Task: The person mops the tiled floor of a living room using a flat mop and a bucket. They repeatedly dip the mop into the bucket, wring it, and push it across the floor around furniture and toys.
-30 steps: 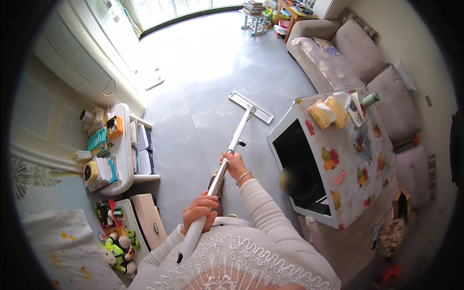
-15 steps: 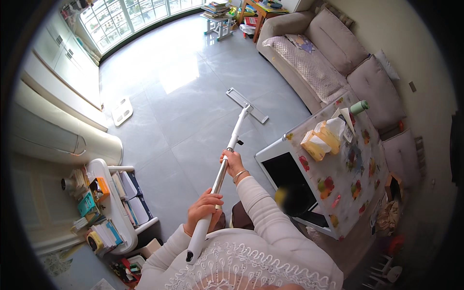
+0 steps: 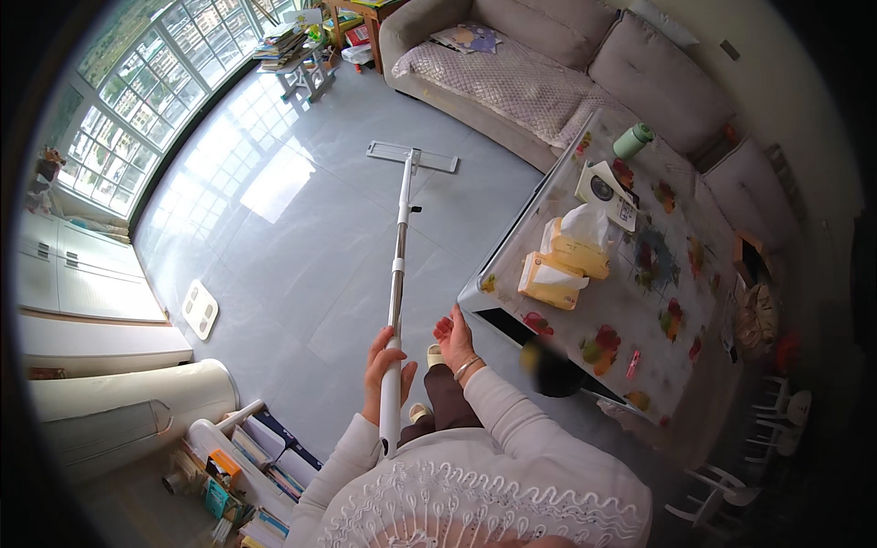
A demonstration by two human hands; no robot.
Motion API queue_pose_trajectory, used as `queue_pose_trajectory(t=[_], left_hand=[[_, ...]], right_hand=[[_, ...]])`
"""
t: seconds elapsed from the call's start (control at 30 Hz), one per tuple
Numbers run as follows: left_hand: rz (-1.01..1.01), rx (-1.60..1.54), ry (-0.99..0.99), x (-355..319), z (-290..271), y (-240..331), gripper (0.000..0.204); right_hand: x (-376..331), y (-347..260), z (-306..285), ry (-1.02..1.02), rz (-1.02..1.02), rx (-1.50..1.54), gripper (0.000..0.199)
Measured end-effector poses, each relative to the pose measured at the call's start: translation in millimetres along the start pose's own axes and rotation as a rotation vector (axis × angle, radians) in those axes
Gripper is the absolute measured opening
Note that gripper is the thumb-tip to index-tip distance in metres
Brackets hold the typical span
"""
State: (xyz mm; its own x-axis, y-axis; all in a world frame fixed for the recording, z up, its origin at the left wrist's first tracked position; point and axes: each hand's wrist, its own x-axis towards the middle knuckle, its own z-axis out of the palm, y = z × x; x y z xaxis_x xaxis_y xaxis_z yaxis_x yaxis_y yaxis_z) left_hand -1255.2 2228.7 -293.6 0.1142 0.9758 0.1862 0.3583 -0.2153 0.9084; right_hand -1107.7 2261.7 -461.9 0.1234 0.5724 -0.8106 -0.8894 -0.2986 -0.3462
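A flat mop (image 3: 400, 247) with a white and silver pole runs away from me across the view. Its wide, flat mop head (image 3: 379, 152) lies on the grey tiled floor, short of the sofa. My left hand (image 3: 382, 367) is closed round the white grip near the pole's close end. Off the pole, my right hand (image 3: 457, 340) hangs to its right with loosely bent fingers and nothing in them. The near corner of the table is just beside that hand.
At right stands a table (image 3: 566, 342) with a patterned cover, bearing yellow tissue packs (image 3: 553, 279) and a green bottle (image 3: 633, 140). A sofa (image 3: 475, 114) is behind it. To the left are a white scale (image 3: 200, 310) and a bookshelf (image 3: 251, 457).
My right hand has let go of the pole and moved right of it. The pole now lies straighter ahead, with the mop head farther off and turned. My view has shifted.
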Motion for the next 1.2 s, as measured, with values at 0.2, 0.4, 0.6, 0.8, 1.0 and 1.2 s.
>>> queue_pose_trajectory(t=[0.2, 0.4, 0.6, 0.8, 1.0, 1.2], left_hand=[[0.007, 0.207, -0.197, 62.4, 46.2, 4.9, 0.03], [-0.017, 0.235, -0.341, 105.0, 114.6, -24.8, 0.046], [-0.012, 0.224, -0.502, 143.0, 189.5, -40.6, 0.059], [0.086, 0.225, -0.708, 149.5, 249.8, -83.9, 0.047], [0.139, 0.267, -0.617, 130.1, 249.2, -91.7, 0.041], [0.288, 0.062, -0.65, 136.5, 250.7, -128.9, 0.038]], right_hand=[[3.0, -97.3, -101.9, 0.318, -0.353, 0.303, 0.034], [10.4, -118.8, -138.0, 0.48, -0.506, 0.497, 0.032], [33.9, -127.3, -184.9, 0.413, -0.591, 0.599, 0.048], [33.1, -137.7, -188.3, 0.52, -0.581, 0.452, 0.037], [50.7, -126.4, -216.5, 0.266, -0.781, 0.678, 0.044], [77.0, -110.6, -223.6, 0.07, -0.836, 0.774, 0.05]])
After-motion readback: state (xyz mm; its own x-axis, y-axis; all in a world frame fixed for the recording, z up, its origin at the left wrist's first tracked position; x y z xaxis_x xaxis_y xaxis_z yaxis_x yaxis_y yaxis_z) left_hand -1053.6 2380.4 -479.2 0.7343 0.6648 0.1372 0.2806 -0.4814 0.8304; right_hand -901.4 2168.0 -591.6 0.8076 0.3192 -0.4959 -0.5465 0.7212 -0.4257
